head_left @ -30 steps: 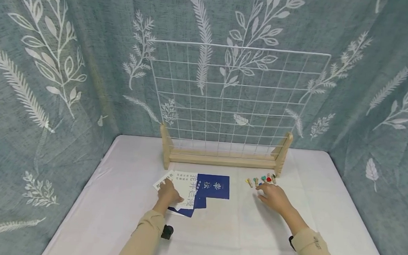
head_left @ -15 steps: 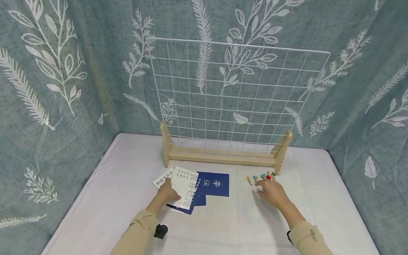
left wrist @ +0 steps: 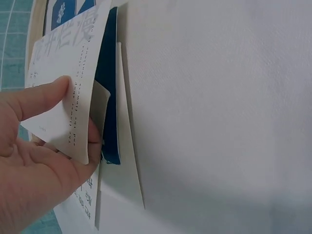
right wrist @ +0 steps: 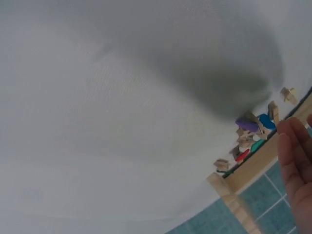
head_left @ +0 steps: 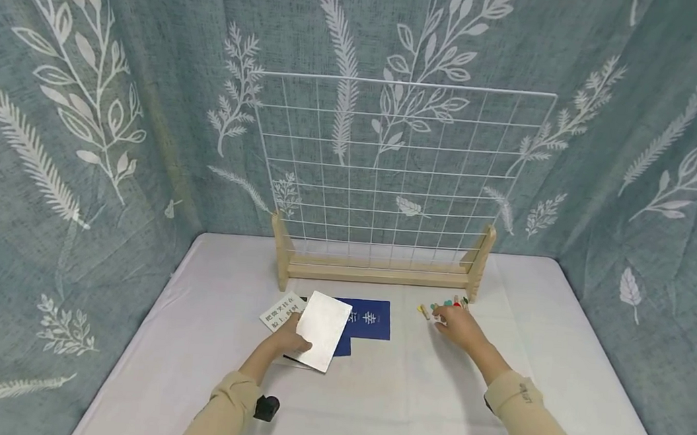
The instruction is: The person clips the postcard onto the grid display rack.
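Observation:
My left hand pinches a white printed card, thumb on its face and fingers beneath. In the left wrist view the card is lifted at a tilt over a blue card and other cards; glare hides its print in the head view. Another white card with dark characters lies beside that hand, and a blue card lies to the right. My right hand is held close to a cluster of small wooden clothespins with coloured decorations, its fingers relaxed and holding nothing.
Behind the cards stands a white wire grid in a wooden base. One yellow-topped clothespin lies left of the cluster. Leaf-patterned curtains surround the white table at the back and sides.
The white card in my left hand has been tilted and raised slightly, uncovering more of the card with dark characters. My left forearm has shifted left; the right hand has hardly moved.

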